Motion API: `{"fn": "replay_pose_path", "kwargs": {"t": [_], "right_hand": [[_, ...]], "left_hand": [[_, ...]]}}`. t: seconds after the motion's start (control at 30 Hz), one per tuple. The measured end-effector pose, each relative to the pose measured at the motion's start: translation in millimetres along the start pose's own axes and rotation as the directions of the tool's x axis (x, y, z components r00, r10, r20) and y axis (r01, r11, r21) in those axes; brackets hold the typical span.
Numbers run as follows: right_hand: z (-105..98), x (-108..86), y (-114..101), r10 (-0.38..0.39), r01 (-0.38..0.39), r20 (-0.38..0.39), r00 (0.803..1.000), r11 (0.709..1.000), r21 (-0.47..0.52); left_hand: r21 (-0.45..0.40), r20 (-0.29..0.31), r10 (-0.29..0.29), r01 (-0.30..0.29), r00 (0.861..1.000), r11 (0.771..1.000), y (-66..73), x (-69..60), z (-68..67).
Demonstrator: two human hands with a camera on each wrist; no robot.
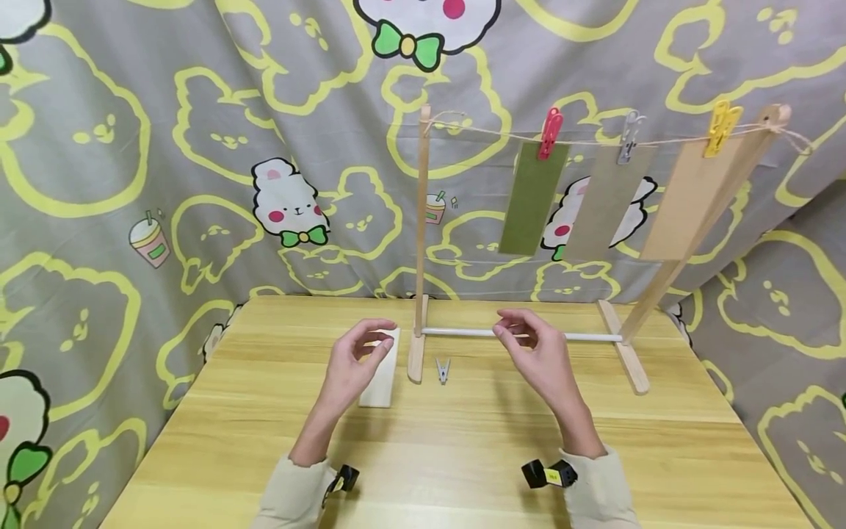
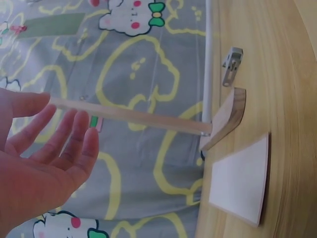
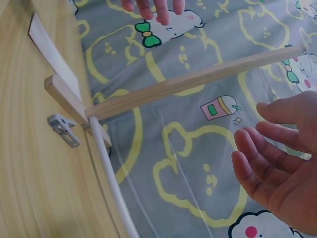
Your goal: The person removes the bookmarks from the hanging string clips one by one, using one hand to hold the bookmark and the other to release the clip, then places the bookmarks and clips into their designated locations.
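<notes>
My left hand (image 1: 353,367) hovers above the table, fingers loosely bent and holding nothing, over a pale flat card (image 1: 380,382); the card also shows in the left wrist view (image 2: 240,183). Empty too, my right hand (image 1: 538,356) is raised in front of the rack's white rod (image 1: 463,332). Between the hands, a grey clothespin (image 1: 443,371) lies on the table beside the rack's left foot (image 1: 416,358). From the string hang a green card (image 1: 534,198) under a red clip (image 1: 550,134), a grey-brown card (image 1: 611,202) under a grey clip (image 1: 631,137), and a tan card (image 1: 690,198) under a yellow clip (image 1: 722,129).
The rack's left post (image 1: 422,220) and slanting right post (image 1: 707,220) rise from the wooden table (image 1: 463,455), with a second foot (image 1: 624,349) at right. A patterned grey curtain (image 1: 218,184) stands behind the table.
</notes>
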State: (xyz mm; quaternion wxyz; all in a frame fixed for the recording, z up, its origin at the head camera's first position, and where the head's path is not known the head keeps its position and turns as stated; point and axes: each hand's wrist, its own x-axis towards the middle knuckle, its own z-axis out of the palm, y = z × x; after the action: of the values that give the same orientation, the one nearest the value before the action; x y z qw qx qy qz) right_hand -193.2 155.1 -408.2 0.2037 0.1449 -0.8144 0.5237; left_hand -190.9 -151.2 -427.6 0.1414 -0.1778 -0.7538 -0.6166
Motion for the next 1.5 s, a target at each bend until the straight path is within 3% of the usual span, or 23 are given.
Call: {"fn": "replay_pose_path", "kwargs": {"t": [0.27,0.53,1.03,1.3,1.5], "right_hand": [[-8.6,-0.7,4.3,-0.017,0.018,-0.025,1.000,0.999,0.034],[-18.4,-1.7,0.5,-0.008,0.009,-0.059,0.998,1.000,0.013],[-38.9,13.2,-12.8,-0.119,0.121,-0.144,0.982,0.993,0.007],[-52.9,18.1,-18.0,-0.184,0.188,-0.156,0.970,0.982,0.006],[-62.6,27.5,-21.5,-0.242,0.244,-0.177,0.954,0.970,-0.012]], "left_hand": [[-0.011,0.005,0.011,-0.011,1.000,1.000,5.0,0.1,8.5],[-0.034,0.026,0.061,-0.060,0.998,0.998,9.5,4.5,17.4],[-0.107,0.023,0.107,-0.104,0.994,0.989,26.9,25.9,40.9],[-0.155,0.024,0.183,-0.177,0.983,0.972,33.6,35.7,55.6],[-0.191,0.017,0.181,-0.174,0.983,0.966,36.8,46.5,67.9]]}}
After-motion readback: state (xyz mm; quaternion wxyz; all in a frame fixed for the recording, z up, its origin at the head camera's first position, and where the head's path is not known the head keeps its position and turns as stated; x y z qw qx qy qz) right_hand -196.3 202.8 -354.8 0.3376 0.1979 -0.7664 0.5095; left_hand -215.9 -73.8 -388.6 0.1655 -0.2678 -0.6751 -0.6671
